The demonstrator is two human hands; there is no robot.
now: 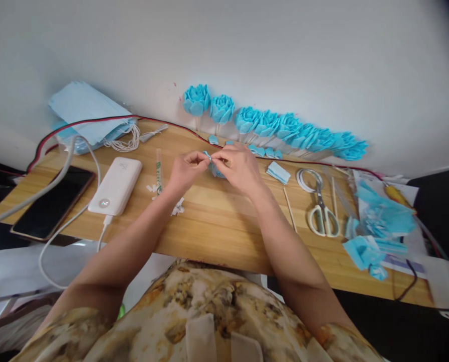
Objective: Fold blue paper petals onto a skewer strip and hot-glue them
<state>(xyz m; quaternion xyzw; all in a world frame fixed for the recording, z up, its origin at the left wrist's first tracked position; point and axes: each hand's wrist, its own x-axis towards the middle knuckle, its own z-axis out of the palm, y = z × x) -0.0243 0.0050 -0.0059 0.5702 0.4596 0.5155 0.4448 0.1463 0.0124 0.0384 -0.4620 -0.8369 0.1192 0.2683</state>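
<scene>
My left hand [185, 170] and my right hand [241, 168] meet over the middle of the wooden table [213, 226]. Thumb and forefinger of each are pinched together on a small blue fabric piece [206, 153]. Just beneath, another bit of blue material [217, 174] shows between the hands; its shape is partly hidden. Behind my right hand lies a row of cut blue petals [257, 150], and a folded stack of blue fabric [278, 172] is to its right. Blue fabric flowers [267, 123] on pale sticks lean along the wall.
Scissors [323, 220], a wire coil [303, 181] and a thin stick [290, 209] lie right, before blue scraps [365, 251]. At left are a white power bank [116, 186], a phone [54, 201], face masks [89, 110] and a glue-like tube [158, 173]. A red-black cable [85, 121] runs along the back.
</scene>
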